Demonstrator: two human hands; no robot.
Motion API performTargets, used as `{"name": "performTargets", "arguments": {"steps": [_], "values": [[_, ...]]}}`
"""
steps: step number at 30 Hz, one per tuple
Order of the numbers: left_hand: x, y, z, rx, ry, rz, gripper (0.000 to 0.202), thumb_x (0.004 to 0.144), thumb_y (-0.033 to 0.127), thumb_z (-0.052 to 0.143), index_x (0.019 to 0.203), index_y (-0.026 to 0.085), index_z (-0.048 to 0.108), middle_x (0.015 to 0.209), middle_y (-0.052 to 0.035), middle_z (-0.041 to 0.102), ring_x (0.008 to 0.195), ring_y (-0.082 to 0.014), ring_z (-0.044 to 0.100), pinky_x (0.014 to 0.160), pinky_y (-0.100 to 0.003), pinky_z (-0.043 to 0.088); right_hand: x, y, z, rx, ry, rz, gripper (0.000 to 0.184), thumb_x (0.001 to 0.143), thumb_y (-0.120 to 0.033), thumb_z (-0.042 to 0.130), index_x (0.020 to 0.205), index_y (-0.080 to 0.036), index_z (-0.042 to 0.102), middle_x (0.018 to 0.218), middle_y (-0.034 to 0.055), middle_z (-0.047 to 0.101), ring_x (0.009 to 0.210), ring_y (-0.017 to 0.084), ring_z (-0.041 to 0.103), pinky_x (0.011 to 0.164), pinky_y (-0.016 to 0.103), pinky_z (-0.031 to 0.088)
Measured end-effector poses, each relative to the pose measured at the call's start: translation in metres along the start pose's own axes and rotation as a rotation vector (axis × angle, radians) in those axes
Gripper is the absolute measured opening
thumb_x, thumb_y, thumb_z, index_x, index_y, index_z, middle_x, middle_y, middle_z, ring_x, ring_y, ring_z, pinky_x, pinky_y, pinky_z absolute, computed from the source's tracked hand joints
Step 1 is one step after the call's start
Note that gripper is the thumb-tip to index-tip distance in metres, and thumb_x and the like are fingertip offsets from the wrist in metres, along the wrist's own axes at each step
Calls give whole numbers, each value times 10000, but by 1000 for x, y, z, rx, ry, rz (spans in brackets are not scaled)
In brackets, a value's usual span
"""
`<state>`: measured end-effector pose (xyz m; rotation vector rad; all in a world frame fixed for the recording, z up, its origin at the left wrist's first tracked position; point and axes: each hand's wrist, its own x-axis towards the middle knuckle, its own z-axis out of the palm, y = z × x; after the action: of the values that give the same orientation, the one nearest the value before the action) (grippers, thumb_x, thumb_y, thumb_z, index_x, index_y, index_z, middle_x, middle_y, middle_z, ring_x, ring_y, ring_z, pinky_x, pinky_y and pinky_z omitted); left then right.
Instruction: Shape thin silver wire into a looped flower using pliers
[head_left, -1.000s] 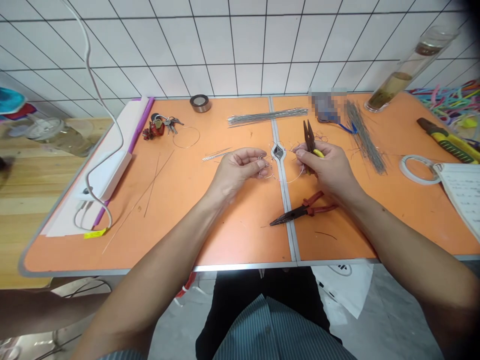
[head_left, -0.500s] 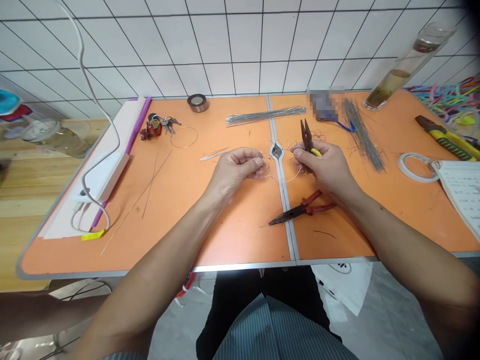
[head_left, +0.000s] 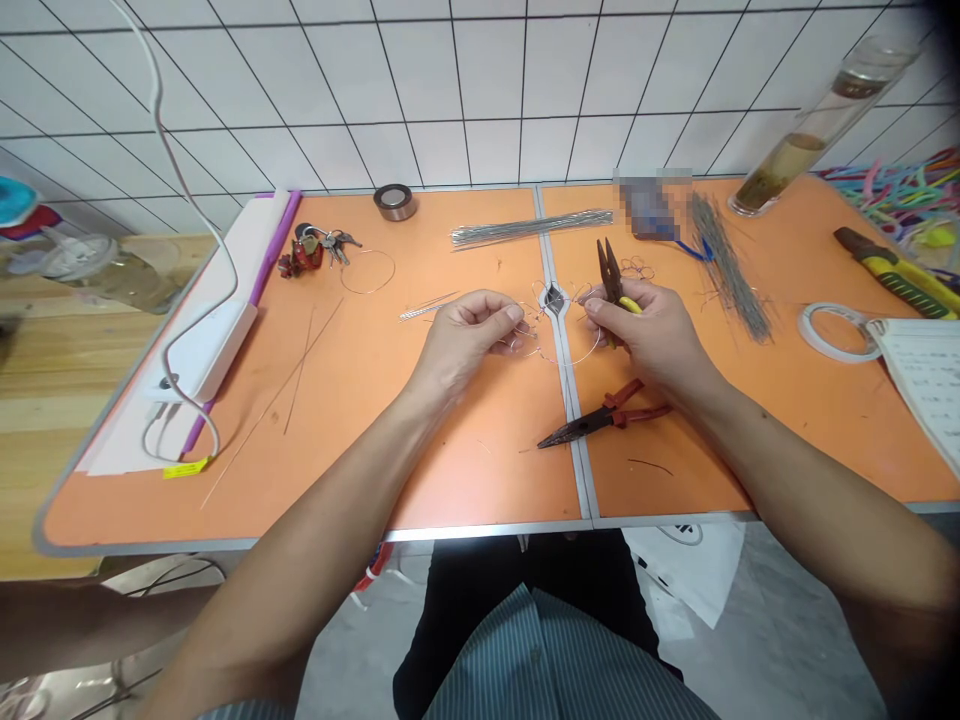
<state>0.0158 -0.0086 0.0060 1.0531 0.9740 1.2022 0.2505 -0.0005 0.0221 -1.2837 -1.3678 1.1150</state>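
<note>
Between my hands a thin wire ring with small loops [head_left: 568, 361] hangs just above the orange table [head_left: 465, 470]. My left hand [head_left: 476, 335] pinches its left side between thumb and fingertips. On the other side, my right hand [head_left: 645, 318] has its fingers wrapped around yellow-handled pliers [head_left: 611, 272], jaws pointing up and away from me, and its fingertips also touch the ring's right side. Red-handled long-nose pliers [head_left: 600, 418] lie below my right hand. Fingers hide parts of the wire.
Bundles of straight wire [head_left: 532, 230] and darker wire [head_left: 727, 265] lie at the back. Around them are a roll of tape [head_left: 394, 202], keys [head_left: 337, 242], a power strip [head_left: 214, 355], a utility knife [head_left: 896, 275], a white tape ring [head_left: 836, 332], a notebook [head_left: 922, 375] and a leaning glass bottle [head_left: 821, 130].
Very little differs. Both hands keep their hold on the wire ring, and my left fingers have shifted slightly. The whole view has tipped a touch.
</note>
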Motion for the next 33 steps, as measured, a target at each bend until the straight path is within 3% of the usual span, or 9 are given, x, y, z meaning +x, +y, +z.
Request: {"name": "performTargets", "arguments": {"steps": [14,24,29,33], "values": [[2,-4,-1,-10,-8,-4,423,724,511,1013,856,170,802,819,-55,808,670,-124,697,665,-244,586,0,-2,1,25,11,12,83,926,-248,826,914,-184,775,749,8,678,636,123,572,622,268,495],[4,-9,-1,-14,-13,-34,405,792,490,986,808,162,749,805,-60,793,640,-119,678,634,-240,573,-1,-2,1,10,-3,-10,82,929,-255,810,912,-182,776,754,7,682,636,118,576,621,260,493],[2,-9,1,-76,-24,-76,345,841,411,953,805,157,722,881,-76,811,685,-133,715,678,-266,616,-2,-2,2,4,-2,-13,107,915,-274,836,900,-188,775,749,8,684,631,121,576,613,263,500],[1,-8,2,-204,-47,-214,220,910,276,857,831,159,688,1019,-117,845,797,-168,787,783,-312,663,-1,-1,2,8,-10,-10,112,912,-279,848,921,-187,785,747,7,685,641,126,593,627,265,513]]}}
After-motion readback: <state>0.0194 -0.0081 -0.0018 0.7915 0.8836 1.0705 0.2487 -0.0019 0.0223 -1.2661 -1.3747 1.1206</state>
